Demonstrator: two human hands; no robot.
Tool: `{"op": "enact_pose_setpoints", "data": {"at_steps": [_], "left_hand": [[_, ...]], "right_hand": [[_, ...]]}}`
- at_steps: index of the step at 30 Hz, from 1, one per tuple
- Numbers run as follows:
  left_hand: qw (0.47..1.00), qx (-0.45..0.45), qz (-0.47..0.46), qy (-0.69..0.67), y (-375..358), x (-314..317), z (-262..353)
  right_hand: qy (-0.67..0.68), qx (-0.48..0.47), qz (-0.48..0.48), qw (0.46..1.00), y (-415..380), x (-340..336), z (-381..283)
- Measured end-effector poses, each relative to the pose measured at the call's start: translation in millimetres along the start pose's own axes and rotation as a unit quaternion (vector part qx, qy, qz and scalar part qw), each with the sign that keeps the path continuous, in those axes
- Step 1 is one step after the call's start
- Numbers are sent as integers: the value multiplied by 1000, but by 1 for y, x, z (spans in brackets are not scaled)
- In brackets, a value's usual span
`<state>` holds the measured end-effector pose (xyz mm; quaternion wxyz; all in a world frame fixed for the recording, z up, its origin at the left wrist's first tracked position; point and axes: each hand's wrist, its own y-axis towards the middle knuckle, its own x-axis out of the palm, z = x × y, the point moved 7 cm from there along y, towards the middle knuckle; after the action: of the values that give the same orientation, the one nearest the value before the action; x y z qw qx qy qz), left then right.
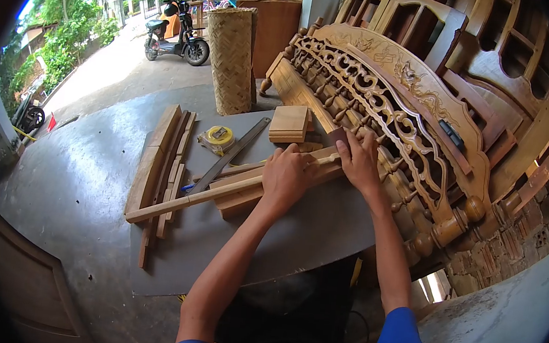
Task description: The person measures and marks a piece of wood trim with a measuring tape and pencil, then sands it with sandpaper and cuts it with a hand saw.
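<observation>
A long, thin wooden strip (200,196) lies slanting over the dark board, across other wood pieces. My left hand (285,176) is closed around the strip near its middle. Close to the strip's right end, my right hand (358,158) pinches a small dark brown piece (337,138), perhaps sandpaper, against or beside the wood. Beneath the strip is a thicker wooden block (236,202). Left of my hands are a metal ruler or blade (230,156) and a yellow tape roll (218,138). Small stacked wooden blocks (288,123) sit just beyond my hands.
Several long wood pieces (161,161) lie at the left of the dark board (268,243). Carved wooden panels (385,103) lean at the right. A woven bamboo roll (232,60) stands behind the board, with a scooter (178,36) farther back.
</observation>
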<state>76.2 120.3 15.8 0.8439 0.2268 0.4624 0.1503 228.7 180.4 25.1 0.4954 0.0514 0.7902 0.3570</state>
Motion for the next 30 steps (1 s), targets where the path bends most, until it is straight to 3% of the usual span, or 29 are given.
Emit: {"op": "enact_pose_setpoints", "data": {"at_steps": [1, 4, 7, 10, 13, 17, 20, 23, 26, 30], "left_hand": [[1000, 2, 2, 1, 0, 0, 0], [1000, 6, 6, 2, 0, 0, -1], [1000, 1, 1, -7, -1, 2, -2], [1000, -3, 0, -10, 0, 0, -2], [1000, -7, -2, -6, 0, -1, -1], [1000, -5, 1, -10, -1, 0, -1], [1000, 0, 1, -9, 0, 1, -2], [999, 7, -34, -30, 4, 2, -4], [998, 41, -45, -15, 5, 1, 1], [996, 85, -32, 21, 2, 1, 6]], "right_hand": [[-43, 4, -28, 999, 0, 2, -2], [-62, -78, 8, 995, -2, -9, -11], [1, -88, -61, 994, -6, -16, -25], [-15, -209, 19, 978, -10, -26, -33], [-5, -148, -8, 989, -10, -37, -34], [28, -123, 52, 991, -7, -36, -21], [17, -126, 16, 992, -7, -32, -25], [-116, -205, 5, 972, -14, -13, -27], [-84, -154, -60, 983, -19, -1, -19], [-80, -198, -55, 975, -33, -9, -35]]}}
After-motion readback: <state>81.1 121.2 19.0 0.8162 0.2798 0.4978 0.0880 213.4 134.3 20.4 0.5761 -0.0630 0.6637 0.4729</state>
